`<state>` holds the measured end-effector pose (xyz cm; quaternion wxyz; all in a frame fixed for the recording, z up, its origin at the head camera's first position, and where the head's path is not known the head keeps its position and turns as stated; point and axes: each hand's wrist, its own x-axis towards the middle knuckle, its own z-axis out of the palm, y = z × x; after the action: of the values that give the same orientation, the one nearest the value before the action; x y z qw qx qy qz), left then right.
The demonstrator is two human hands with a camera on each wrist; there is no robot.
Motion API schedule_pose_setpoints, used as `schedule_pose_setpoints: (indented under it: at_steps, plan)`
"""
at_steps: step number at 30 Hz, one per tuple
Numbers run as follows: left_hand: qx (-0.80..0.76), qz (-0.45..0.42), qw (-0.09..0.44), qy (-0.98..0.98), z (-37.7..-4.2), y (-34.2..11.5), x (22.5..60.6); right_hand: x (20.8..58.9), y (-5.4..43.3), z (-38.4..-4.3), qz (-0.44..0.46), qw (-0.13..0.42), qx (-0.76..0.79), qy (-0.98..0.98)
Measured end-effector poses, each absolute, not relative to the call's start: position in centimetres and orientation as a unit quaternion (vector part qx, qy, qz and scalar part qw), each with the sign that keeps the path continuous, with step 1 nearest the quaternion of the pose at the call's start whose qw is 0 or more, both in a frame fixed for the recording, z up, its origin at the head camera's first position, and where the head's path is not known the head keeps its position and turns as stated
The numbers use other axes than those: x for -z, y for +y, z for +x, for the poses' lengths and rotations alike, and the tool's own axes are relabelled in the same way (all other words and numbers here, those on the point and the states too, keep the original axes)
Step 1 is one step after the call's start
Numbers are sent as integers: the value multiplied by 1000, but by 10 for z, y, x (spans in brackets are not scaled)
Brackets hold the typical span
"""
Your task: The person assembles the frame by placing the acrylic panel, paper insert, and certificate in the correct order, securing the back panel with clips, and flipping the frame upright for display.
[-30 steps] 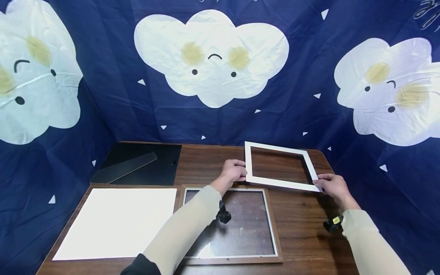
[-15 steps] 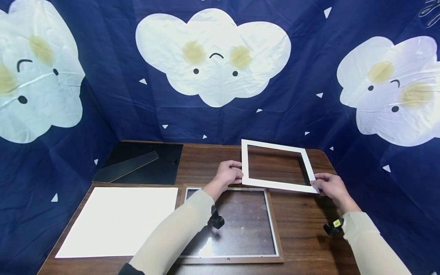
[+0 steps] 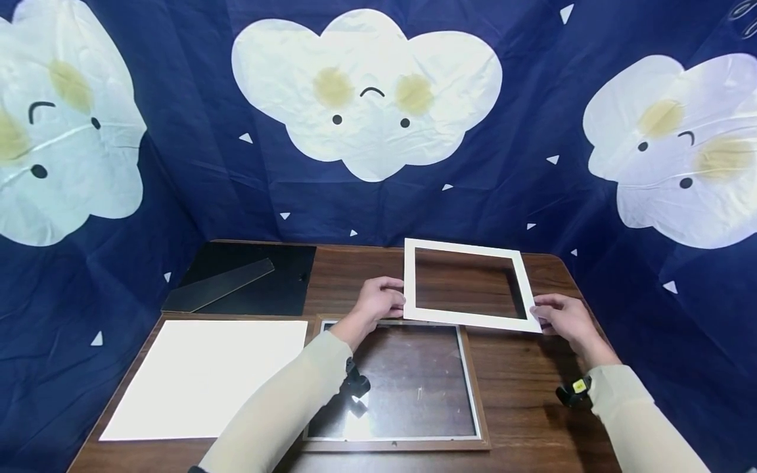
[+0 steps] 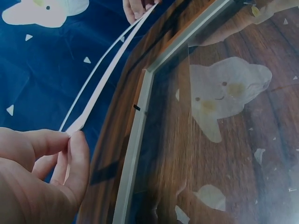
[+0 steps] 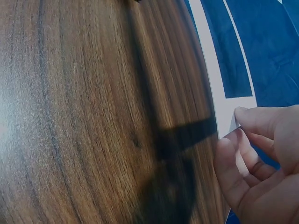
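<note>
A white picture mat [image 3: 467, 318] with a rectangular opening is held above the table at the back right. My left hand [image 3: 377, 299] pinches its left edge between thumb and fingers; the left wrist view shows the mat [image 4: 108, 72] almost edge-on. At the near right corner, my right hand [image 3: 564, 320] grips it, thumb on the top face, as the right wrist view of the mat [image 5: 223, 105] shows. In front of the mat lies a brown wooden picture frame [image 3: 483, 427] with a pale inner rim. Its clear pane [image 3: 408, 387] shows reflections, and my left forearm crosses over its left side.
A large white sheet [image 3: 201, 381] lies on the brown wooden table [image 3: 532, 407] at the left. Behind it is a black panel [image 3: 292, 282] with a dark strip-shaped piece [image 3: 225, 287] across it. A navy curtain [image 3: 355, 210] with cloud prints encloses the table's back and sides.
Both hands have carried the mat leftward, bringing its near edge further over the picture frame's far side. The left hand has moved more than the right. The picture frame and white sheet stay put.
</note>
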<state>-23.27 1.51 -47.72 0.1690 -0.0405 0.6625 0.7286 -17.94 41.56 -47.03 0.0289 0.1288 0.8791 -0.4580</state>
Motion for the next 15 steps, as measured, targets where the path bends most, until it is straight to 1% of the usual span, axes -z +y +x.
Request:
schedule_pose_setpoints:
  at_steps: [11,15]
  plan:
    - [-720,-51,177,669,-229,-3,478,468,405,-179,118,58,475,870]
    - [-714,-54,171,676,-227,-12,479,469,398,-179,119,69,484,864]
